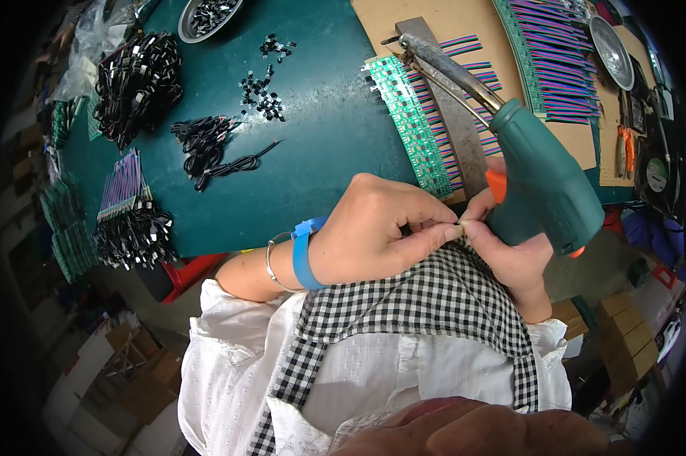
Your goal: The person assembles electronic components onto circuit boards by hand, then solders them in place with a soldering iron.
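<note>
My left hand (369, 232), with a blue band and a bracelet at the wrist, is closed in a pinch in front of my apron. Its fingertips meet those of my right hand (514, 254) at a tiny pale and dark piece, too small to name. A green soldering gun (544, 175) with an orange trigger lies across my right hand, whose fingers pass behind its body and partly show beside the trigger. The gun's metal tip reaches over a strip of green circuit boards (411, 125). A flat metal bar (457, 125) lies across the coloured wires beside these boards.
Black cables with connectors (138, 83) are heaped at the far left, with a smaller cable bundle (206, 148) nearer. Small black connectors (263, 95) lie loose by a metal bowl (210, 17). More wired boards (552, 57), a metal dish (611, 53) and orange-handled pliers (625, 148) are right.
</note>
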`<move>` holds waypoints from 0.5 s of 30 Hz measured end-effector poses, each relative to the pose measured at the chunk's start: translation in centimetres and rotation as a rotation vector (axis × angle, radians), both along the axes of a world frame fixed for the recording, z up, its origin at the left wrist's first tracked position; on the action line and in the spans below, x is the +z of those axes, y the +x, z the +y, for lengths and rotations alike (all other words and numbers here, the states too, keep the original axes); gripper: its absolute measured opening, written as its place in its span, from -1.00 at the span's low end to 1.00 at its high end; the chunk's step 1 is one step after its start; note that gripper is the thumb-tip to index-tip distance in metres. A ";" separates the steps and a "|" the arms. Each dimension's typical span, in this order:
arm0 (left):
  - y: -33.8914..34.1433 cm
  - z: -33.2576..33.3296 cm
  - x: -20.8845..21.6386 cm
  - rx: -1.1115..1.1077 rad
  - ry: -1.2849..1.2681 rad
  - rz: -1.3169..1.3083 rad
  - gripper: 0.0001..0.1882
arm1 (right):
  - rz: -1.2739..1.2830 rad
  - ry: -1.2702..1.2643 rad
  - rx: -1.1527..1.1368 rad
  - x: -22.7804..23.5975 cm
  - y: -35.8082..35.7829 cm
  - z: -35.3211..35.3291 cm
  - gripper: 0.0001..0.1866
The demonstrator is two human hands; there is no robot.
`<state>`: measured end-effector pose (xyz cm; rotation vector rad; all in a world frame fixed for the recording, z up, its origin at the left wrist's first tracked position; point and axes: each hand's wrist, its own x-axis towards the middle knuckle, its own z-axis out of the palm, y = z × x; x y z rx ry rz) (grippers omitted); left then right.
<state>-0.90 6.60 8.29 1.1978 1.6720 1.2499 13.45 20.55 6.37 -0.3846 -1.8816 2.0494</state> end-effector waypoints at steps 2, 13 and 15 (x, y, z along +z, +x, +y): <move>0.0 0.0 0.1 -0.019 0.004 -0.009 -0.90 | 0.076 -0.034 -0.057 -0.5 -0.2 -0.1 -0.32; -3.7 -0.3 -1.1 0.277 -0.183 -0.262 -0.90 | 0.001 -0.253 -0.235 -0.2 0.8 0.5 -0.41; -5.8 0.2 -2.1 0.364 -0.219 -0.382 -0.87 | 0.032 -0.263 -0.241 -0.2 1.5 1.1 -0.40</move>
